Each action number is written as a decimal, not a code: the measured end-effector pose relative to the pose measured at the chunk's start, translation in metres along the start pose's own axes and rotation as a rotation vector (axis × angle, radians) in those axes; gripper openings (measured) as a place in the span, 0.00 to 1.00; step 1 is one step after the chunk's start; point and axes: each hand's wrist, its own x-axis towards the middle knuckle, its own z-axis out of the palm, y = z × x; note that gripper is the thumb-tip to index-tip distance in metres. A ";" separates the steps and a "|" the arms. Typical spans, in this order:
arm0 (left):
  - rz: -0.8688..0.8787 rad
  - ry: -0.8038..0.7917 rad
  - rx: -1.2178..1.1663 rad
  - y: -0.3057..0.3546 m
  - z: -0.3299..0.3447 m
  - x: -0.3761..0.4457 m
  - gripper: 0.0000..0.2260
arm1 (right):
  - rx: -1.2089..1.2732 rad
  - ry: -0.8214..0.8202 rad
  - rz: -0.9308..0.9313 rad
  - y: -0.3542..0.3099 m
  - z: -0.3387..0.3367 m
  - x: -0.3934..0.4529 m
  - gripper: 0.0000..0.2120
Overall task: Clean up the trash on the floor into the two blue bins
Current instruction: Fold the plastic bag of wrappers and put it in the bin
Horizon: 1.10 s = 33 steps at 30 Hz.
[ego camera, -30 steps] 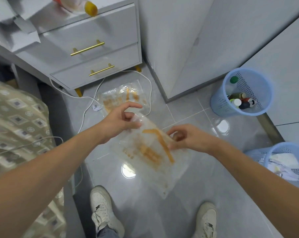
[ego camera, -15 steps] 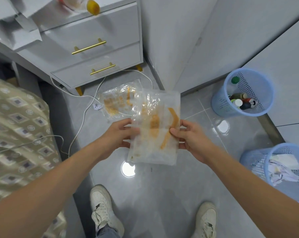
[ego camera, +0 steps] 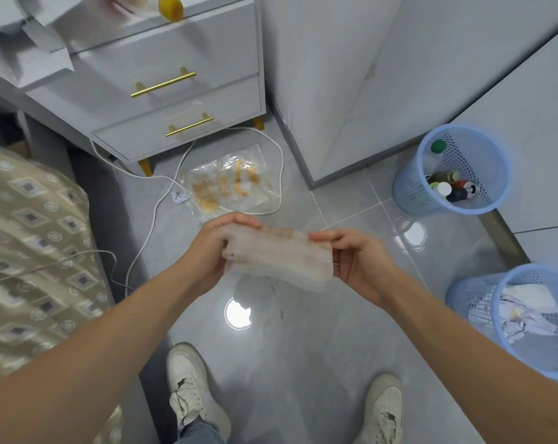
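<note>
A clear plastic bag with orange print point(ego camera: 277, 254) is folded flat between my hands above the floor. My left hand point(ego camera: 212, 248) grips its left end and my right hand point(ego camera: 357, 261) grips its right end. A second clear bag with orange print point(ego camera: 231, 185) lies on the tiles in front of the drawer unit, with a small crumpled paper scrap point(ego camera: 179, 197) beside it. One blue bin point(ego camera: 405, 190) at the right holds bottles. A nearer blue bin point(ego camera: 460, 294) at the lower right holds crumpled paper.
A grey drawer unit point(ego camera: 175, 59) with gold handles stands ahead, with a white cable point(ego camera: 149, 219) trailing over the floor. A patterned bed cover point(ego camera: 31, 251) fills the left. White cabinet panels point(ego camera: 351, 75) rise at the right. My two white shoes point(ego camera: 191, 389) stand below.
The bag went from hanging open, to upright and spread, to folded down into a narrow flat strip between both hands. The view shifted slightly.
</note>
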 end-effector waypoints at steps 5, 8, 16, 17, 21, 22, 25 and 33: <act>-0.066 -0.130 0.064 0.007 -0.001 -0.001 0.15 | -0.268 0.032 -0.074 -0.006 -0.009 -0.001 0.06; 0.013 -0.177 0.240 0.012 0.006 0.001 0.21 | -0.441 0.003 -0.053 -0.009 -0.017 0.002 0.18; 0.118 0.015 0.317 0.016 0.037 0.014 0.17 | -0.568 -0.012 0.012 -0.003 -0.020 -0.002 0.13; 0.053 0.053 0.256 0.014 0.040 0.016 0.18 | -0.500 0.040 -0.011 0.001 -0.026 -0.003 0.14; -0.185 -0.045 0.275 -0.015 0.072 0.010 0.17 | -0.328 0.193 -0.042 0.017 -0.052 -0.009 0.15; -0.169 -0.060 0.340 -0.025 0.085 0.008 0.12 | -0.319 0.213 -0.040 0.021 -0.059 -0.013 0.15; -0.070 0.000 0.408 -0.050 0.128 0.007 0.04 | -0.300 0.305 -0.052 0.032 -0.088 -0.033 0.13; 0.001 -0.093 0.512 -0.105 0.297 0.018 0.13 | -0.188 0.635 -0.271 0.045 -0.218 -0.138 0.17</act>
